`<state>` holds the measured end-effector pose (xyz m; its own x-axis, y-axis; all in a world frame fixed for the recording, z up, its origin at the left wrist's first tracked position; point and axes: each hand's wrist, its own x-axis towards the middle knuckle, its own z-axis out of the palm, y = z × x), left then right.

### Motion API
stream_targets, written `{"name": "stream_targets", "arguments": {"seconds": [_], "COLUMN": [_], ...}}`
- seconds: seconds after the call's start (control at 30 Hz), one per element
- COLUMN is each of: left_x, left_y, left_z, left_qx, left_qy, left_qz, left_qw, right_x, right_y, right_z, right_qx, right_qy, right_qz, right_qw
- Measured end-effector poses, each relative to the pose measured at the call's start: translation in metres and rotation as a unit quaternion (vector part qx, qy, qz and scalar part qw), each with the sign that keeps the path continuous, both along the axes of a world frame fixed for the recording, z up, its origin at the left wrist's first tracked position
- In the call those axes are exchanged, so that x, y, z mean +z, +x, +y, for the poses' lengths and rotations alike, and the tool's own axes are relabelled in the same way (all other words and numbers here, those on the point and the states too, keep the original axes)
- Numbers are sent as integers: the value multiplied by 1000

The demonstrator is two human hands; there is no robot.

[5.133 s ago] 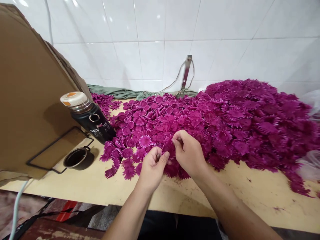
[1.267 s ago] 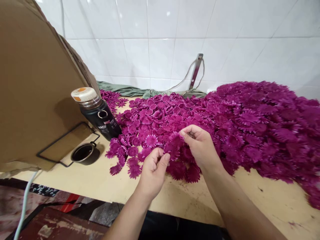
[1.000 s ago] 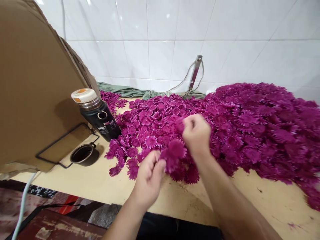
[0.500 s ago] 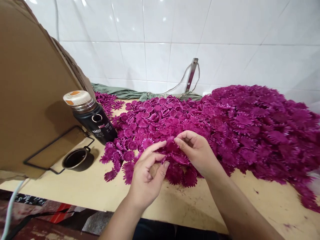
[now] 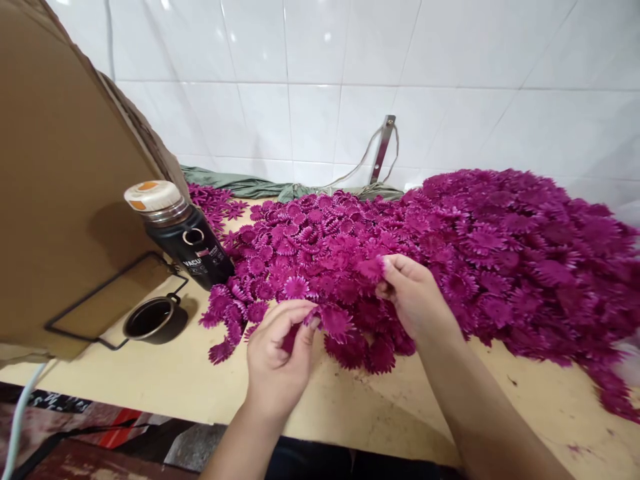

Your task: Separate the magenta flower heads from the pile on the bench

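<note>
Between the thumb and fingers of my left hand [image 5: 283, 353] is a magenta artificial flower [image 5: 336, 323], its petals spread to the right of the fingertips. My right hand [image 5: 417, 293] pinches another magenta flower piece [image 5: 371, 268] by its edge, a little higher and to the right. The two pieces are apart from each other. Behind and below the hands spreads a heap of similar magenta flowers [image 5: 500, 267], tallest on the right. Some flowers overlap behind the held ones, so how many layers each hand grips is hidden.
A black vacuum flask [image 5: 193, 243] with a white and orange lid stands left of the heap. Near it, a dark cup [image 5: 156, 321] rests beside a wire frame on cardboard [image 5: 60, 167]. A metal strip [image 5: 383, 148] with cord leans on the tiled wall [image 5: 450, 53].
My hands have drawn apart: the left moved down and left with a flower, the right moved right with a flower piece. Before, their fingertips were close together.
</note>
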<state>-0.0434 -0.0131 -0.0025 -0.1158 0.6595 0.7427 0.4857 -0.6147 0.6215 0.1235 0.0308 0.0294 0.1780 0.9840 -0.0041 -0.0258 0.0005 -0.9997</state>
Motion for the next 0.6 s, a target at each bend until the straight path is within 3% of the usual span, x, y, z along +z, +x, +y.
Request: {"name": "stream_targets", "arguments": {"seconds": [0.07, 0.23, 0.4, 0.6], "left_x": [4, 8, 0, 3], "left_y": [-2, 1, 2, 1], "left_z": [0, 4, 2, -1], "left_qx": [-24, -89, -48, -67], "left_qy": [-18, -33, -18, -37], "left_qz": [-4, 80, 108, 71], "left_qw": [1000, 992, 993, 995], "right_x": [1, 1, -4, -8], "right_y": [2, -15, -21, -19], "right_z": [0, -12, -16, -16], "right_qx": [19, 162, 150, 159], "right_qy": [1, 16, -7, -36], "right_qz": [-20, -38, 25, 42], "right_qw": [1000, 986, 988, 986]}}
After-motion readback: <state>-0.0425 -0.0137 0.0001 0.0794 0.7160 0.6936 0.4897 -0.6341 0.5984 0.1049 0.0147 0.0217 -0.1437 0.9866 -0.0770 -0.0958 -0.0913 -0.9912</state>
